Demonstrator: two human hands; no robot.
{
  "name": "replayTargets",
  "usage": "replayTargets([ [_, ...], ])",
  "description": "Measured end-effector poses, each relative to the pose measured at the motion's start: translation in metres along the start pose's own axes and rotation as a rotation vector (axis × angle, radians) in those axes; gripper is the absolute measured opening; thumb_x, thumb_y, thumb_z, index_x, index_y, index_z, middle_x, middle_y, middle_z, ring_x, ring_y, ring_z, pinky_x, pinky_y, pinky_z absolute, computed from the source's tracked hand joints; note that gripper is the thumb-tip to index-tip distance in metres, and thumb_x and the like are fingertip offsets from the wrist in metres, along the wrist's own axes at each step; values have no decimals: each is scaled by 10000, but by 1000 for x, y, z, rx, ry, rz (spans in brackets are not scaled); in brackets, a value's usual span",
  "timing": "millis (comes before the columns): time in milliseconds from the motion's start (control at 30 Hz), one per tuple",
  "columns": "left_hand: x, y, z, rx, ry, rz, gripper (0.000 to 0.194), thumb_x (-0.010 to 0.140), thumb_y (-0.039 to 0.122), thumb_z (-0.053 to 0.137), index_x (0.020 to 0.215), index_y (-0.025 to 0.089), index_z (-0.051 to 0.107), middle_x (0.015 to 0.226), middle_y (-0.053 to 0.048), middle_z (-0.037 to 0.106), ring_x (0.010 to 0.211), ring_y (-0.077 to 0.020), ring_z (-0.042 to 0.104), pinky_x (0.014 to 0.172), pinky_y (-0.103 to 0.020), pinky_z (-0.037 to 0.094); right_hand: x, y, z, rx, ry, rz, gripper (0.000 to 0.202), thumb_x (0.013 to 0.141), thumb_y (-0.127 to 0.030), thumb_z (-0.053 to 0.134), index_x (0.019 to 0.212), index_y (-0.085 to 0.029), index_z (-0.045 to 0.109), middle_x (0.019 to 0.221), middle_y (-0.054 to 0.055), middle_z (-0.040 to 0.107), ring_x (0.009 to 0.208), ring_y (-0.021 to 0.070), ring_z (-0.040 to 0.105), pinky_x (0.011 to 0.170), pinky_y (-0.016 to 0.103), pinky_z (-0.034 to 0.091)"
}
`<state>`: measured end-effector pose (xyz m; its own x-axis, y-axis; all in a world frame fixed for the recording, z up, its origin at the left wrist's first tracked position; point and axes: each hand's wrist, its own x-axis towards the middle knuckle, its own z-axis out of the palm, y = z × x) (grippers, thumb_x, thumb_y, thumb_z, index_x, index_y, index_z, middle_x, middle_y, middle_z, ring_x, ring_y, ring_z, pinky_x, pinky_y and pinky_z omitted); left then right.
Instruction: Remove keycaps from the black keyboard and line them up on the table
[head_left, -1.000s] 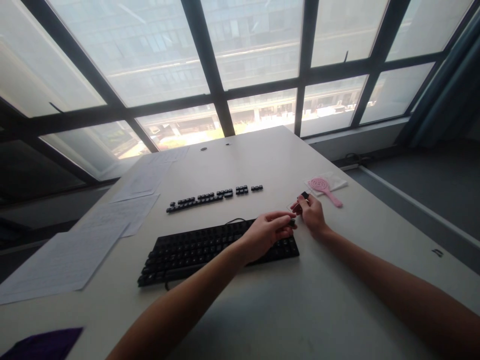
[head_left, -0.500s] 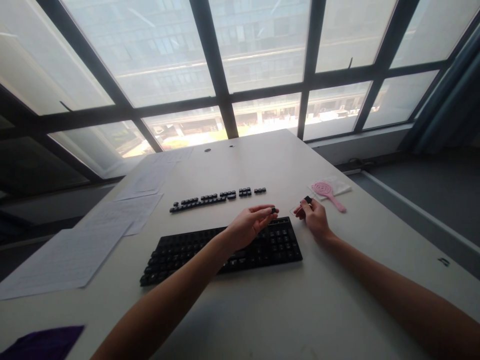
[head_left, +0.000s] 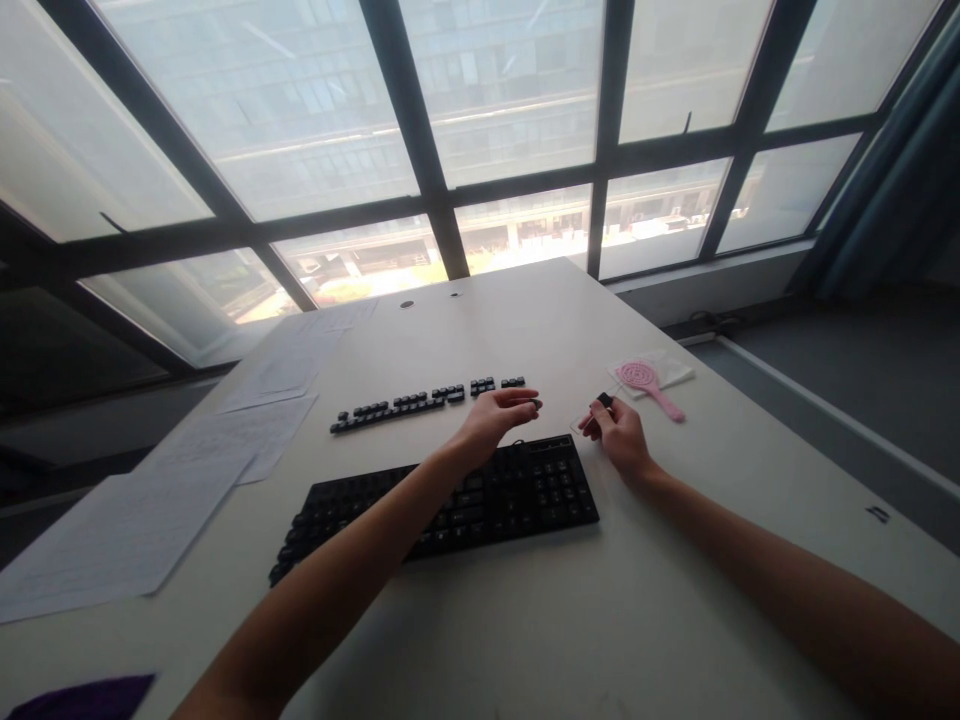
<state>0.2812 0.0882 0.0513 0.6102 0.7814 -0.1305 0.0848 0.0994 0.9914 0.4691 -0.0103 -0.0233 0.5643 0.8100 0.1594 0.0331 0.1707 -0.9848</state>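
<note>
A black keyboard (head_left: 540, 490) lies on the white table, partly covered by my left arm. Above its back edge, my left hand (head_left: 496, 420) pinches a small black keycap (head_left: 535, 403) at the fingertips. To the right, my right hand (head_left: 619, 437) grips a black-ended tool (head_left: 604, 399), with thin wire showing beside the fingers. Behind the keyboard, loose black keycaps (head_left: 390, 410) stand in rows, and the group at the right end (head_left: 513, 382) sits just past my left hand.
A pink hairbrush (head_left: 640, 376) rests on a clear plastic wrapper (head_left: 675, 369) at the right. Printed papers (head_left: 127, 530) cover the left side of the table. Purple cloth (head_left: 97, 700) shows at the bottom left. Large windows stand behind the table.
My left hand has moved up and slightly left, away from the keyboard and nearer the loose keycaps, still holding its keycap. The whole view has shifted a little; my right hand keeps its grip.
</note>
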Motion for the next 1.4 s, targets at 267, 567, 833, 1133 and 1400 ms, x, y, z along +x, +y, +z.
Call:
replayTargets([
  [267, 45, -14, 3, 728, -63, 172, 193, 757, 181, 675, 914, 144, 781, 922, -86, 760, 806, -192, 696, 772, -304, 549, -1, 0, -1, -11, -19, -10, 374, 887, -526, 587, 728, -189, 549, 650, 58, 687, 524, 152, 588, 500, 270, 437],
  [567, 79, -25, 5, 896, -165, 171, 259, 748, 128, 653, 965, 162, 790, 884, -71, 767, 784, -201, 689, 780, -312, 545, -1, -1, 0, -19, -35, -9, 387, 877, -548, 588, 733, -190, 555, 657, 58, 696, 529, 153, 600, 502, 267, 442],
  [833, 74, -27, -1, 882, -114, 226, 315, 786, 186, 660, 1086, 128, 736, 1054, -108, 731, 772, -182, 678, 748, -297, 546, -1, -1, 0, -24, -50, -13, 359, 889, -509, 583, 733, -186, 557, 652, 50, 689, 530, 147, 600, 506, 259, 441],
  [1133, 71, -38, 1, 1021, -135, 460, 168, 755, 141, 669, 903, 150, 748, 882, -65, 676, 696, -159, 634, 757, -299, 525, -2, -1, 1, -26, -54, -11, 351, 891, -507, 580, 744, -190, 553, 651, 43, 689, 530, 147, 598, 505, 261, 437],
  [1400, 96, -24, -3, 1158, -87, 549, 174, 794, 228, 654, 919, 204, 772, 954, -62, 725, 955, -240, 613, 942, -364, 459, -2, -2, 0, -28, -69, -17, 356, 890, -520, 579, 748, -195, 550, 658, 41, 689, 538, 149, 603, 511, 262, 439],
])
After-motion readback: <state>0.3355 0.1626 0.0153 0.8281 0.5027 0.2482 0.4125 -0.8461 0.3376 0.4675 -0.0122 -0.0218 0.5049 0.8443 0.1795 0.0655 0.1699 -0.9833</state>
